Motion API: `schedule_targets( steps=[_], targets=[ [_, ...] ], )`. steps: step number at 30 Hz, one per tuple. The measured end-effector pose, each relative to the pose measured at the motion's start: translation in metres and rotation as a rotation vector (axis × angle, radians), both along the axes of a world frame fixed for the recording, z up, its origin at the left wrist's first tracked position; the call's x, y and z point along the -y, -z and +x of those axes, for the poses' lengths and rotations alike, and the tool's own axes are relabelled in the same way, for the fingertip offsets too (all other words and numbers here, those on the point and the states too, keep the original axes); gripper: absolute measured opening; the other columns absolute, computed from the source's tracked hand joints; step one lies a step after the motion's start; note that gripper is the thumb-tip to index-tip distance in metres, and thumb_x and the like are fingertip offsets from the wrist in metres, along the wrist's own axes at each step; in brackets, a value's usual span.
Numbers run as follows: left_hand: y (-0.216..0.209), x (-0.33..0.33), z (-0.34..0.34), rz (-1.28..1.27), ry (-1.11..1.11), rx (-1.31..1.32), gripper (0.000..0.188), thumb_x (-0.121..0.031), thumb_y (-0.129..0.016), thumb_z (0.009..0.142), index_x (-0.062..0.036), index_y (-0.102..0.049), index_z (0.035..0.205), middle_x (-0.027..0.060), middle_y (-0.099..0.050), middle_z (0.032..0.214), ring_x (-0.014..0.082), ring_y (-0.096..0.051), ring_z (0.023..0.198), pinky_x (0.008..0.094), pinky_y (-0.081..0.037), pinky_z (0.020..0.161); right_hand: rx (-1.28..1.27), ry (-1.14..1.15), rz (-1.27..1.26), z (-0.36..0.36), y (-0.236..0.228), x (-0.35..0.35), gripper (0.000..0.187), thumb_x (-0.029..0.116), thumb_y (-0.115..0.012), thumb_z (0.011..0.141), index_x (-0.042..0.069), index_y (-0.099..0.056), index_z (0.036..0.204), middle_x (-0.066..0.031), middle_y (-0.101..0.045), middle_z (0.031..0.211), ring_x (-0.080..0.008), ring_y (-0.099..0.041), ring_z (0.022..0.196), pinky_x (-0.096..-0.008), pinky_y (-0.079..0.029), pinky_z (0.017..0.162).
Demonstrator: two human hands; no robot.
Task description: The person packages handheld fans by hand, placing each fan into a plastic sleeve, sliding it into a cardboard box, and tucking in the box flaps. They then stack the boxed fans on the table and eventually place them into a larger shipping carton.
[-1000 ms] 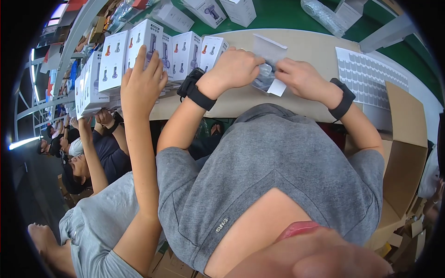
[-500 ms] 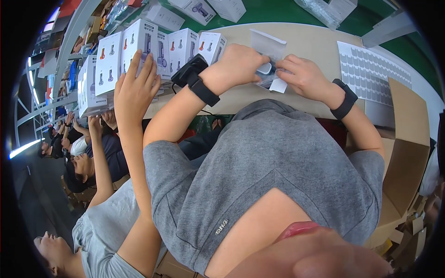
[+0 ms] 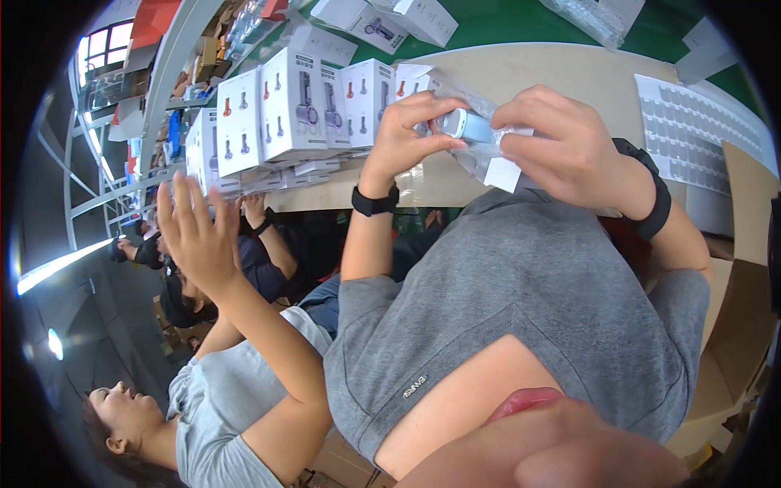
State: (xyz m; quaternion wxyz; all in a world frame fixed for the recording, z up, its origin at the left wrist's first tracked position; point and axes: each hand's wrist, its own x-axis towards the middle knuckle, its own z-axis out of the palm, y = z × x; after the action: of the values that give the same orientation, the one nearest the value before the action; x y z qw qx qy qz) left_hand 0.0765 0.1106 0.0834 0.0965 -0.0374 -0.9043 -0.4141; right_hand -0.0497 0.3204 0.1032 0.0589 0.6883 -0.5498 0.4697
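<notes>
both grips were closed on the pale blue device [image 3: 465, 124] in its clear plastic bag [image 3: 488, 154], the left hand [image 3: 407, 134] pinching one end and the right hand [image 3: 565, 150] the other, its long axis running straight between them above the table [image 3: 569, 73].

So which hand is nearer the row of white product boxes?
Left. The left hand is right beside the white product boxes; the right hand is farther along the table.
</notes>
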Motion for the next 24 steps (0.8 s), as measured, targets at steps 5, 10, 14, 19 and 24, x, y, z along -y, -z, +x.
schedule_targets(
  steps=[5, 10, 14, 19, 24],
  targets=[
    [-0.002, 0.001, 0.010, 0.154, -0.036, -0.092, 0.041, -0.013, -0.078, 0.056, -0.0068, -0.067, 0.095, 0.0013, -0.050, 0.065, 0.0101, -0.045, 0.057, 0.0235, -0.037, 0.052, -0.005, -0.006, 0.029, 0.007, -0.007, 0.007, 0.028, 0.007, -0.069, 0.065, 0.001, -0.058, 0.089, -0.0135, -0.057, 0.099, -0.0291, -0.057, 0.085, -0.0329, -0.048, 0.070],
    [-0.012, -0.006, 0.005, 0.034, -0.194, -0.051, 0.040, -0.014, -0.077, 0.057, -0.0047, -0.066, 0.094, 0.0015, -0.051, 0.064, 0.0120, -0.047, 0.056, 0.0245, -0.038, 0.051, 0.400, 0.072, -0.061, 0.003, 0.005, 0.017, 0.056, 0.018, -0.076, 0.061, 0.002, -0.053, 0.109, -0.0118, -0.057, 0.105, -0.0291, -0.057, 0.092, -0.0329, -0.048, 0.078],
    [-0.024, -0.015, -0.014, -0.307, -0.261, -0.146, 0.040, -0.018, -0.075, 0.060, -0.0055, -0.064, 0.097, 0.0027, -0.054, 0.072, 0.0162, -0.051, 0.062, 0.0277, -0.040, 0.056, 0.382, 0.182, 0.167, 0.000, 0.066, 0.033, 0.076, 0.025, -0.081, 0.060, 0.001, -0.043, 0.122, -0.0116, -0.054, 0.113, -0.0254, -0.054, 0.104, -0.0339, -0.044, 0.088],
    [-0.034, 0.004, -0.024, -0.596, -0.381, -0.621, 0.048, -0.028, -0.074, 0.064, -0.0083, -0.060, 0.105, 0.0089, -0.057, 0.095, 0.0248, -0.054, 0.082, 0.0350, -0.040, 0.073, 0.978, 0.145, 0.315, -0.054, 0.085, 0.090, 0.066, 0.019, -0.078, 0.067, -0.002, -0.044, 0.119, -0.0124, -0.052, 0.114, -0.0179, -0.047, 0.107, -0.0306, -0.039, 0.091],
    [-0.059, 0.041, 0.056, -0.915, -0.900, -0.743, 0.060, -0.037, -0.074, 0.063, -0.0077, -0.054, 0.112, 0.0156, -0.048, 0.117, 0.0304, -0.044, 0.107, 0.0406, -0.033, 0.089, 0.474, 0.561, 0.048, -0.146, 0.145, 0.155, 0.067, 0.035, -0.076, 0.066, -0.008, -0.048, 0.110, -0.0167, -0.056, 0.104, -0.0275, -0.052, 0.095, -0.0348, -0.040, 0.086]
  ],
)
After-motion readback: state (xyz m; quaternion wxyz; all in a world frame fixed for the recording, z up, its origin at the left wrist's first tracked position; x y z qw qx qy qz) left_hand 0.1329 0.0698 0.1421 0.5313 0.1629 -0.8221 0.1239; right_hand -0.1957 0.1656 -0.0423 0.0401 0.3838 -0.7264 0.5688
